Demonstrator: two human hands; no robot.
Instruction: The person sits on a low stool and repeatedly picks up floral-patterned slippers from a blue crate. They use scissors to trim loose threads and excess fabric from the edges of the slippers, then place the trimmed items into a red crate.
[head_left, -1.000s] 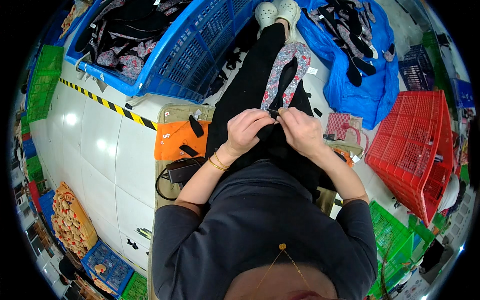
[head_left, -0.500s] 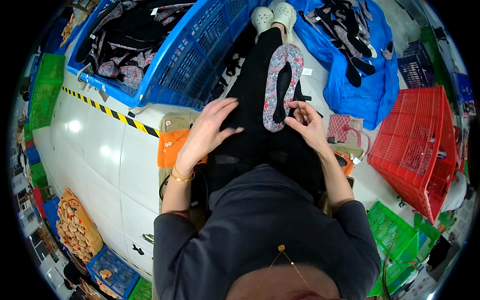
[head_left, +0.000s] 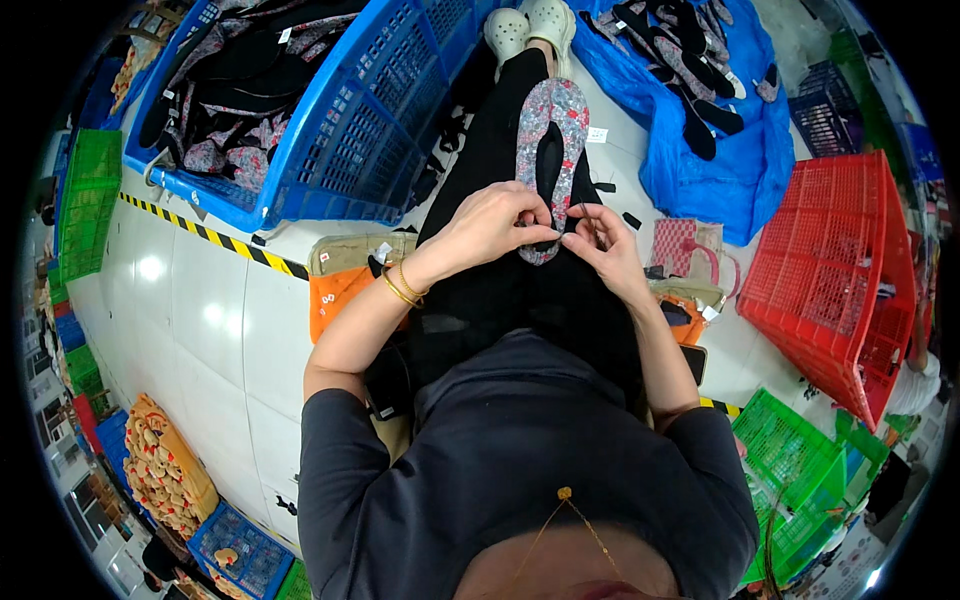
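Note:
A slipper (head_left: 568, 125) in grey and red floral fabric with a black lining lies lengthwise over my black-trousered thighs, its long opening facing up. At the near end of that opening, my left hand (head_left: 492, 222) pinches thumb and fingertips together over the slipper. Close by on the other side, my right hand (head_left: 608, 250) has its thumb and bent fingers at the slipper's near right edge. Something thin and dark shows among the right fingers, too small to name. What the left fingertips pinch is hidden.
A blue crate (head_left: 345, 130) heaped with similar slippers stands ahead to the left. More slippers lie on a blue plastic sheet (head_left: 665, 190) ahead to the right. A red crate (head_left: 815, 280) stands at the right, with green crates (head_left: 795, 450) nearer. Orange cloth (head_left: 335, 295) lies beside my left thigh.
My left hand has moved right and inward onto the slipper, its fingers going from apart to pinched. My right hand stays near the slipper's edge, slightly closer to the left hand.

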